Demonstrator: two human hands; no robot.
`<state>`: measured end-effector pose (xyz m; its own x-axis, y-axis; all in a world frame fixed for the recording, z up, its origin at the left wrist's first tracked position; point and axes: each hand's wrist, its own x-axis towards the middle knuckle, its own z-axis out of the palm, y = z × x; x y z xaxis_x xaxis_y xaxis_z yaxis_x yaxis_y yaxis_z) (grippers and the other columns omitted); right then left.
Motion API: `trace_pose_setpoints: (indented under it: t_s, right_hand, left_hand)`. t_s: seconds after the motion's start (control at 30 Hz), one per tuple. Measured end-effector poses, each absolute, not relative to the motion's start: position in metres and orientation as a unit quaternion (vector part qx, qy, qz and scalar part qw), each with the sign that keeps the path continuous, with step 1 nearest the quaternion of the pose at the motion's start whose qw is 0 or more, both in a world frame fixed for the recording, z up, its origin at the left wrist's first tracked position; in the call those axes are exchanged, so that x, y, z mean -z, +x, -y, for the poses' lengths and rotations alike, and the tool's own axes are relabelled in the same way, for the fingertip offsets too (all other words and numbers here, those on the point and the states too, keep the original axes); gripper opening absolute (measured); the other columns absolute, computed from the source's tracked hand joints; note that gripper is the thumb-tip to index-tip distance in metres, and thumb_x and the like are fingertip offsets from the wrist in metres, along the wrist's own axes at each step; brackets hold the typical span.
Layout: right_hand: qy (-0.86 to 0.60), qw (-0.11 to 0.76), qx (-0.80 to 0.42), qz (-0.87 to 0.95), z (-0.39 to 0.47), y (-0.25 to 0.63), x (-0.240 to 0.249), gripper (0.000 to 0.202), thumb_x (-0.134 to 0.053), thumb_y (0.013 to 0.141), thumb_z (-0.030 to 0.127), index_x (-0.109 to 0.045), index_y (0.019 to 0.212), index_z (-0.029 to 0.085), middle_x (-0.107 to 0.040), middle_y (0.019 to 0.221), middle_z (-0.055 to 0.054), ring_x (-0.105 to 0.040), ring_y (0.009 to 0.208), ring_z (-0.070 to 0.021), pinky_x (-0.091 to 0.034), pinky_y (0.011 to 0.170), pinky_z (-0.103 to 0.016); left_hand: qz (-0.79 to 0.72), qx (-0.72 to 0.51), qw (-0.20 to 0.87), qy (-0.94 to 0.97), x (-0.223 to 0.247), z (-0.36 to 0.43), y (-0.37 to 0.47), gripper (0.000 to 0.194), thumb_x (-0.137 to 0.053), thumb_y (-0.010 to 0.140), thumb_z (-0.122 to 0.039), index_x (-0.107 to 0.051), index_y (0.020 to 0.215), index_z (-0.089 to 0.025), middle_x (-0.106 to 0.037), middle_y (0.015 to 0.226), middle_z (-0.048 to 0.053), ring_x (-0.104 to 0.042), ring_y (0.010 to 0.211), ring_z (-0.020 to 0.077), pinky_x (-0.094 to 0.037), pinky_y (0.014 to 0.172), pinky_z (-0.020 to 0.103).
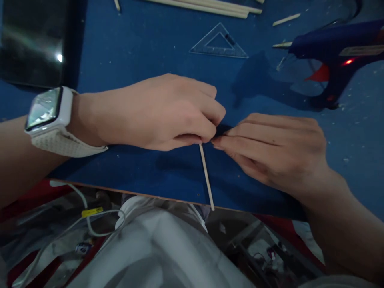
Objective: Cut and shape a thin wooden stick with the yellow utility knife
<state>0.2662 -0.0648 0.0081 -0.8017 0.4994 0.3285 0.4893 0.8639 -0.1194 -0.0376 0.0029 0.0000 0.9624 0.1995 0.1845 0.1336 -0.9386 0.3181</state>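
our left hand [180, 112] pinches the thin wooden stick [207, 176] shut, our right hand's [279, 148] fingers bunch closed beside it, contents unclear to us, and a loose grip could let it slip off the blue table [135, 172], whose edge it overhangs.

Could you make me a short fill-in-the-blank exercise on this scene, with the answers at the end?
A thin stick extends from the fingers of the ____.
A ____ is strapped around the left wrist.
The small light on the glue gun glows ____.
The clear plastic ruler has the shape of a ____.

Missing words: left hand; watch; red; triangle
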Motion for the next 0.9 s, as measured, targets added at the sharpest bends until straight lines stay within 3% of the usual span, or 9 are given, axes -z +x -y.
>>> trace_pose_setpoints:
  t_s: [0.13,0.23,0.33,0.53,0.8,0.9]
  right_hand:
    - [-0.249,0.194,-0.037,0.948,0.065,0.264,-0.002,0.017,-0.084,0.118,0.016,-0.084,0.112,0.032,-0.088,0.094,0.006,-0.083,0.084,-0.0215,-0.059,0.071,-0.04]
    - [-0.229,0.206,-0.008,0.951,0.065,0.261,0.001,0.021,-0.084,0.119,0.013,-0.079,0.106,0.029,-0.087,0.094,0.005,-0.081,0.083,-0.0195,-0.054,0.067,-0.04]
    - [-0.215,0.224,-0.007,0.951,0.064,0.263,0.003,0.018,-0.084,0.118,0.008,-0.077,0.118,0.025,-0.088,0.097,0.002,-0.082,0.086,-0.0201,-0.049,0.065,-0.041]
    - [-0.2,0.218,-0.04,0.954,0.057,0.276,-0.002,0.029,-0.082,0.115,0.001,-0.075,0.129,0.026,-0.094,0.109,0.004,-0.086,0.092,-0.0202,-0.058,0.07,-0.04]
    - [-0.205,0.247,-0.032,0.947,0.059,0.271,0.003,0.025,-0.089,0.113,0.005,-0.077,0.126,0.023,-0.093,0.107,0.002,-0.085,0.089,-0.0216,-0.059,0.067,-0.041]
    - [-0.221,0.232,-0.036,0.947,0.061,0.271,0.0,0.018,-0.085,0.118,0.009,-0.08,0.126,0.024,-0.092,0.108,0.003,-0.085,0.092,-0.0199,-0.06,0.071,-0.038]
  left_hand:
    - [-0.094,-0.101,0.164,0.977,0.001,-0.003,-0.037,0.058,-0.041,0.141,-0.038,-0.093,0.119,-0.024,-0.088,0.13,0.0,-0.081,0.123,0.0211,-0.068,0.099,0.043]
    - [-0.093,-0.105,0.166,0.976,-0.001,-0.003,-0.036,0.055,-0.044,0.141,-0.034,-0.091,0.114,-0.025,-0.09,0.127,0.0,-0.081,0.12,0.0237,-0.07,0.097,0.045]
    - [-0.083,-0.114,0.171,0.975,-0.001,-0.003,-0.035,0.047,-0.05,0.14,-0.032,-0.09,0.117,-0.025,-0.091,0.129,-0.001,-0.082,0.119,0.0256,-0.071,0.096,0.046]
    - [-0.069,-0.149,0.171,0.971,-0.001,-0.003,-0.037,0.044,-0.05,0.139,-0.028,-0.092,0.124,-0.025,-0.091,0.13,-0.002,-0.083,0.118,0.0256,-0.069,0.094,0.043]
    - [-0.07,-0.142,0.169,0.973,-0.003,-0.002,-0.038,0.042,-0.053,0.138,-0.028,-0.092,0.123,-0.025,-0.09,0.129,-0.001,-0.082,0.118,0.0251,-0.068,0.094,0.042]
    - [-0.073,-0.133,0.172,0.973,-0.003,-0.002,-0.039,0.046,-0.049,0.139,-0.029,-0.093,0.126,-0.026,-0.09,0.13,-0.001,-0.082,0.119,0.0251,-0.068,0.095,0.043]
